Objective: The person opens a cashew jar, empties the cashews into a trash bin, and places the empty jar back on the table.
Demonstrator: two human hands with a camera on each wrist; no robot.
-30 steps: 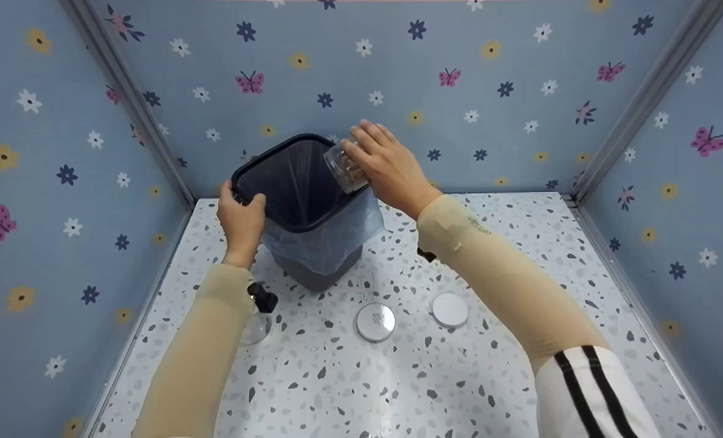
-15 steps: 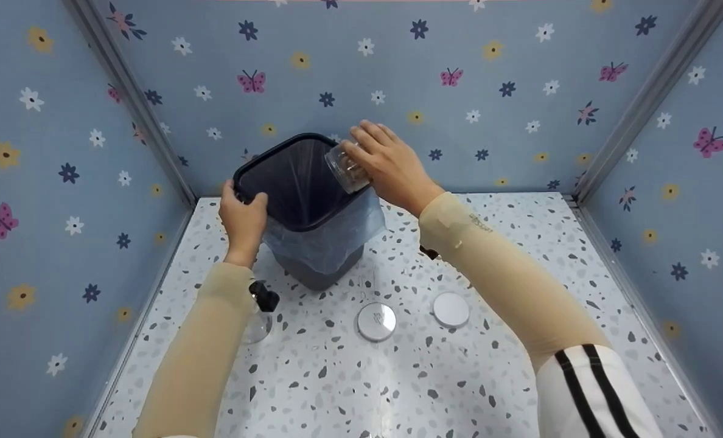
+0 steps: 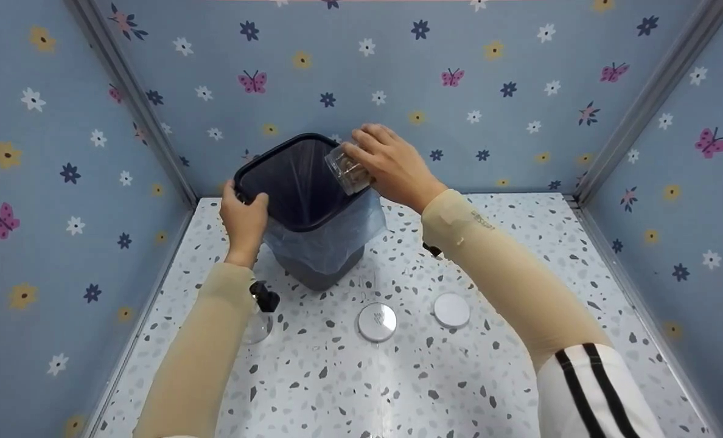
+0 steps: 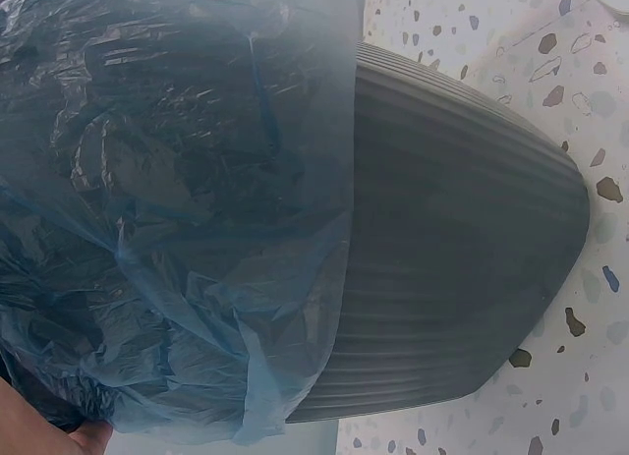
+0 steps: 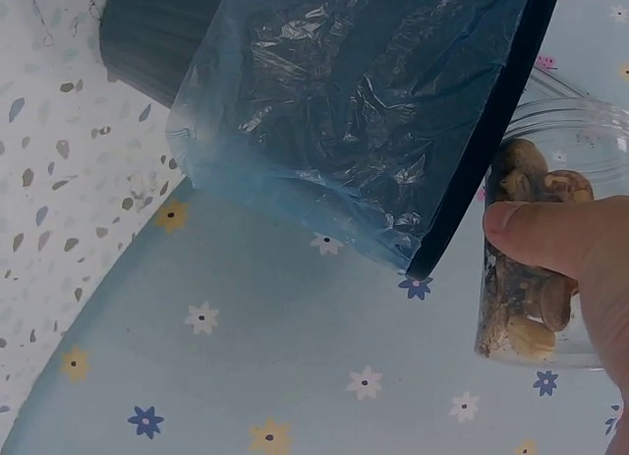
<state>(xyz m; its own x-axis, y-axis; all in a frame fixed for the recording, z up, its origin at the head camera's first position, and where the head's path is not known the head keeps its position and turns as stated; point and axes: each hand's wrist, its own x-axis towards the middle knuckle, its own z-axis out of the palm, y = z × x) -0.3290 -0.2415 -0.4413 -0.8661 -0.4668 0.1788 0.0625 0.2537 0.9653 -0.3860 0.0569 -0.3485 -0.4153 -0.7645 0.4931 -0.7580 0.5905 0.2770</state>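
A dark trash bin (image 3: 319,281), lined with a translucent blue bag (image 3: 343,234), tilts on the speckled surface near the back wall. My left hand (image 3: 243,222) grips the left side of its black rim; in the left wrist view only a bit of that hand (image 4: 44,426) shows. At the rim's right side my right hand (image 3: 393,164) holds a clear jar (image 3: 346,170), tipped with its mouth toward the bin's opening. Brown, nut-like pieces (image 5: 531,288) lie inside the jar, as the right wrist view shows. The bin's bottom inside is too dark to make out.
Two round white lids, one shiny (image 3: 377,322) and one matte (image 3: 451,310), lie in front of the bin. Partly behind my left wrist stands a clear glass or plastic container (image 3: 257,328). Patterned blue walls (image 3: 398,73) enclose the back and both sides.
My right hand has dipped very slightly while the jar stays over the bin's right rim. The brown pieces in the jar look somewhat shifted. My left hand keeps its hold.
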